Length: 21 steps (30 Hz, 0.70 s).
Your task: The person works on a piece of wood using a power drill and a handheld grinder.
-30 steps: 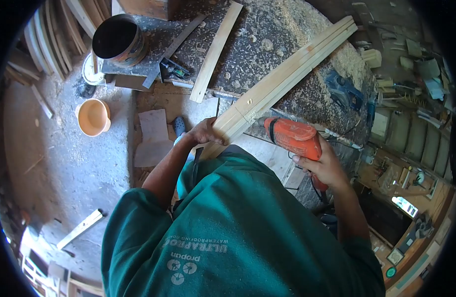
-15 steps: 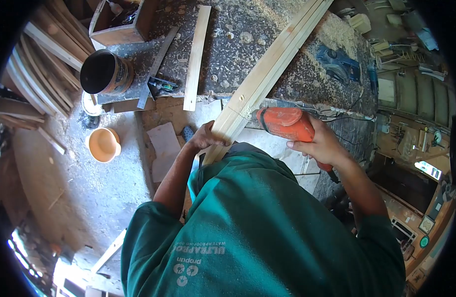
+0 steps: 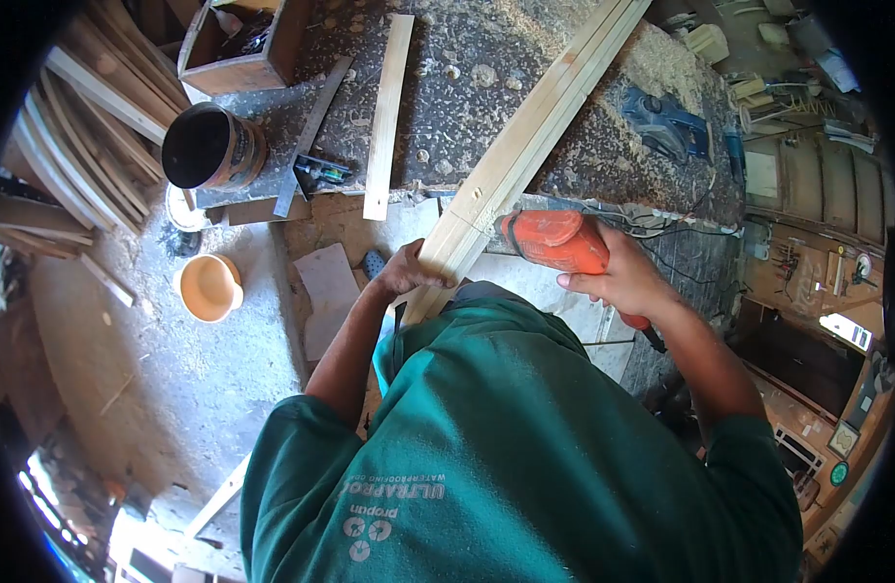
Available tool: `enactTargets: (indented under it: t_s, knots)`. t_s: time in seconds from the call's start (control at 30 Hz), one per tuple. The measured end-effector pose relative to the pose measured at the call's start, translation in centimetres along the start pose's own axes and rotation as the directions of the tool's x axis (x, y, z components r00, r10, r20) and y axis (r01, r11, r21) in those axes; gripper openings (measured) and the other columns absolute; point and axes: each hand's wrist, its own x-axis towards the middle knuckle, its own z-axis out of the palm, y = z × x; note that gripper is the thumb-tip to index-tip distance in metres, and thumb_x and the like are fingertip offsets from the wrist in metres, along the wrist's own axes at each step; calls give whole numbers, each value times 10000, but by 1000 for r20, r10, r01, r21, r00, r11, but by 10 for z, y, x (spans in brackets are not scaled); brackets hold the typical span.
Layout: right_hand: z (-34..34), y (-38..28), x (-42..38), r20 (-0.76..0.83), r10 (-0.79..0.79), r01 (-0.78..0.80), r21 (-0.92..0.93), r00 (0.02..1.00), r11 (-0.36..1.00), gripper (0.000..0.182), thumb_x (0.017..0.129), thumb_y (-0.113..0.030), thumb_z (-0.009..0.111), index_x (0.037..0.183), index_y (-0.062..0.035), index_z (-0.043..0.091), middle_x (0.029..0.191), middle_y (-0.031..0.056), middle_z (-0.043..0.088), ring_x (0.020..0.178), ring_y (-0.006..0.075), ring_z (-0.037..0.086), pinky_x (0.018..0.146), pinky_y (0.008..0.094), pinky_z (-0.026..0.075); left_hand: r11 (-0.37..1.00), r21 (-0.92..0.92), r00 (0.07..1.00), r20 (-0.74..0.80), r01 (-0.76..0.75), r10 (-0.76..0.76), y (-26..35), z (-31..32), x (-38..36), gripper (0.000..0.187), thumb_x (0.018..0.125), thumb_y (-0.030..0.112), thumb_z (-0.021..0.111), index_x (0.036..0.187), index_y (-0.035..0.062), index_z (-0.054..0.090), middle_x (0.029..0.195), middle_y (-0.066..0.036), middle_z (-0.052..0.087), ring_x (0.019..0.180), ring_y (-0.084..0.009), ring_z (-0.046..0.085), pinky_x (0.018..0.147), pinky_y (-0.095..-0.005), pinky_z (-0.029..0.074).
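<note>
My left hand [image 3: 415,270] is wrapped round the near end of a long wooden beam [image 3: 525,126], which slants from my waist across the bench's front edge. A hole and a pencil line show on the beam's top face. In my right hand [image 3: 627,277] is an orange power drill [image 3: 559,241], its front end pointed left at the beam's right side. Pale shavings lie where the two meet; the bit itself cannot be made out. My right fingers close round the drill's handle, with a cord trailing below.
On the wood-chip-covered bench [image 3: 447,107] lie a thin wood strip [image 3: 389,117], a metal try square [image 3: 311,136] and a blue power planer [image 3: 666,126]. A dark can [image 3: 214,146] and wooden box [image 3: 239,58] stand left. A peach bowl [image 3: 209,289] sits on the lower ledge.
The drill has shifted slightly left, closer to the beam. My left hand keeps its hold, and the whole view has moved a little.
</note>
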Motion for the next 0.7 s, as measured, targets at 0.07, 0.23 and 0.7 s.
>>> enactTargets:
  t_s: [0.07, 0.23, 0.7]
  knots:
    - [4, 2, 2, -5, 5, -5, -13, 1000, 1000, 708, 717, -267, 819, 1307, -41, 500, 1181, 196, 639, 1084, 339, 632, 943, 417, 481, 1000, 14, 1000, -6, 4, -4, 1, 1, 0, 873, 522, 224, 956, 1252, -13, 541, 1124, -106, 676, 1051, -191, 625, 970, -354, 477]
    - [16, 17, 13, -57, -98, 97, -28, 994, 995, 664, 722, -188, 824, 1291, -48, 511, 1008, 117, 653, 740, 186, 650, 562, 330, 555, 1000, -5, 1000, -24, 4, -4, -2, 1, 1, 854, 518, 234, 955, 1227, -16, 550, 1089, -111, 688, 1023, -193, 639, 958, -355, 485]
    - [11, 12, -3, 5, -107, 105, 168, 994, 980, 671, 748, -177, 801, 1329, -31, 498, 1015, 93, 635, 788, 179, 597, 677, 310, 489, 999, 39, 998, -65, 0, 2, -17, 1, 9, 806, 499, 292, 952, 1167, -5, 613, 1093, -101, 689, 1024, -199, 633, 955, -355, 479]
